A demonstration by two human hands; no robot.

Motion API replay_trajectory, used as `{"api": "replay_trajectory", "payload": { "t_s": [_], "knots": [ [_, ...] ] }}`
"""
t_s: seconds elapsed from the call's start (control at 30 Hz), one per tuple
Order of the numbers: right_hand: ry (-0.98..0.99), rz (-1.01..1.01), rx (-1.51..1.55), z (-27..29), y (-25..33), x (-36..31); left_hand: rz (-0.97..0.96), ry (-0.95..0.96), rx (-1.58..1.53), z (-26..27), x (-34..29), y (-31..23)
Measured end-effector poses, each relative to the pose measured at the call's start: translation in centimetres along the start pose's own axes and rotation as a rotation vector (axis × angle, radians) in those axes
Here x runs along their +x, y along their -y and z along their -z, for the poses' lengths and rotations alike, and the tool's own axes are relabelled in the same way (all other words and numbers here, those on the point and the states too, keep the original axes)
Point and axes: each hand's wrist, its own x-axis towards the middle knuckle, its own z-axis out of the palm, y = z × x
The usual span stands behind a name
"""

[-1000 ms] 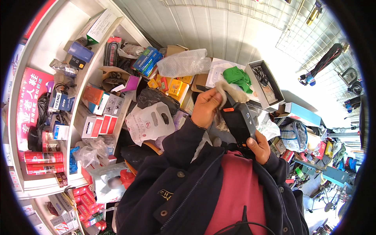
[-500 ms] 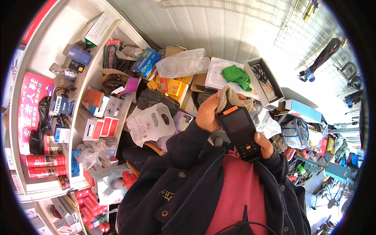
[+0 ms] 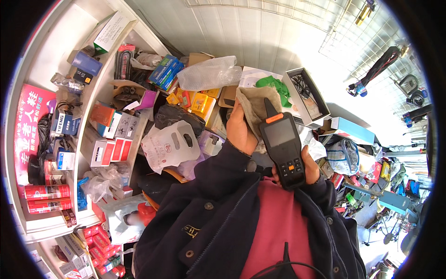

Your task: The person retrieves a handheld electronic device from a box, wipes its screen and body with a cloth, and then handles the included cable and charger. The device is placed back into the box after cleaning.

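Note:
My right hand [image 3: 310, 168] is closed round the lower end of a black handheld device [image 3: 284, 151] with a grey screen, a keypad and an orange band at its top. A stubby black antenna rises from the device. My left hand [image 3: 241, 132] grips a beige cloth [image 3: 256, 104] by its left side. The cloth hangs behind and beside the antenna; whether it touches the device I cannot tell. Behind the cloth lie a green cloth [image 3: 275, 87] and an open grey box [image 3: 305, 97] with black cable inside.
White shelves [image 3: 100, 88] with boxes and red cans [image 3: 47, 191] stand at my left. A white plastic bag [image 3: 169, 148], yellow boxes [image 3: 202, 103] and bubble wrap [image 3: 209, 73] crowd the surface ahead. A wire grid [image 3: 346, 42] hangs on the right wall.
The beige cloth has come off the device's top and spread out to its left, baring the antenna. My left hand has shifted left with it. The device is more upright.

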Motion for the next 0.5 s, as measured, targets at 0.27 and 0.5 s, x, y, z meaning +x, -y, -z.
{"api": "replay_trajectory", "payload": {
  "t_s": [0.27, 0.5],
  "knots": [
    [-0.111, 0.137, 0.123, -1.0, 1.2, 1.0, 0.045, 0.163, 0.129, -2.9, -2.1, 2.6],
    [-0.141, 0.231, 0.140, -1.2, 1.6, 0.5, 0.107, 0.207, 0.292, -3.2, -2.6, 2.9]
  ]
}}
